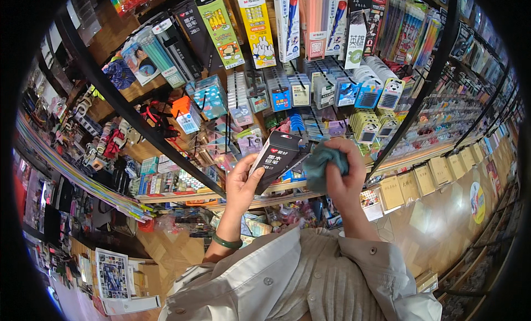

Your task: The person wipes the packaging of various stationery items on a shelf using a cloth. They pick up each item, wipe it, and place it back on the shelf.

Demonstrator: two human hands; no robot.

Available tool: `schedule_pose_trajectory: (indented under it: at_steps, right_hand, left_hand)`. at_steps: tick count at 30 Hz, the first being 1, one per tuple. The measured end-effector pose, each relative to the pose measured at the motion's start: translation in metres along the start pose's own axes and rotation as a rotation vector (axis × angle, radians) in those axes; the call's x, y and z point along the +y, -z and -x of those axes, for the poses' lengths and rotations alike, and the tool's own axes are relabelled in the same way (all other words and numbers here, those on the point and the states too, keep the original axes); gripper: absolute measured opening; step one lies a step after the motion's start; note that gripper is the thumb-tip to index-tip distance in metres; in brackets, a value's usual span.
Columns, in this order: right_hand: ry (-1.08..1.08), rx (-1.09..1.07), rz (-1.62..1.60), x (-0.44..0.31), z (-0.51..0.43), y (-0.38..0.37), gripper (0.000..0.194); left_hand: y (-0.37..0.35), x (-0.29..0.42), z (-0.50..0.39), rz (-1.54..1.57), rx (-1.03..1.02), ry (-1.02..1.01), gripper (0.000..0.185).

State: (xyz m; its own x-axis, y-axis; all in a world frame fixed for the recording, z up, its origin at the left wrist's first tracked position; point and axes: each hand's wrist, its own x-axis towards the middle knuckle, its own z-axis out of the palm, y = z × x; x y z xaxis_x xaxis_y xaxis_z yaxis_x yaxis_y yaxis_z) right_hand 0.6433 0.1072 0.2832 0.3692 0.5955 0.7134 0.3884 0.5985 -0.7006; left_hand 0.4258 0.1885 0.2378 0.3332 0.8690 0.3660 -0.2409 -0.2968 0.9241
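Note:
My left hand [244, 184] grips a black pencil box [276, 157] that bears pale writing and a red mark. The box is tilted, its top end pointing away from me and its lower end near the shelf edge. In my right hand [346, 173] is a bunched teal cloth [321, 167], just right of the box and slightly blurred. A small gap shows between the cloth and the box front. Straight ahead hang boxed pencils, among them a green box [220, 28] and a yellow box [257, 28].
Carded pencil leads [300, 91] hang on hooks behind my hands. Black uprights [137, 126] frame the rack on both sides. A wooden shelf edge [290, 196] runs below my hands. Kraft-covered notebooks [421, 182] line the lower right. Papers and a carton [147, 279] sit at lower left.

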Motion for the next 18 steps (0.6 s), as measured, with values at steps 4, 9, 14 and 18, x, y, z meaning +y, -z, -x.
schedule_pose_trajectory:
  at_steps: [4,9,14,18]
  right_hand:
    - [0.392,-0.235,0.270,-0.027,-0.004,-0.019,0.038]
    - [0.357,-0.210,0.395,-0.022,-0.004,-0.023,0.043]
    - [0.301,-0.216,0.439,-0.009,0.005,-0.008,0.043]
    - [0.162,-0.208,0.399,0.004,0.006,0.006,0.038]
  left_hand:
    - [-0.014,-0.005,0.006,-0.220,-0.022,-0.095,0.031]
    - [-0.022,0.000,0.012,-0.294,-0.033,-0.122,0.033]
    - [-0.025,-0.004,0.018,-0.030,-0.060,0.030,0.029]
    - [-0.017,-0.005,0.017,0.042,-0.040,0.073,0.032]
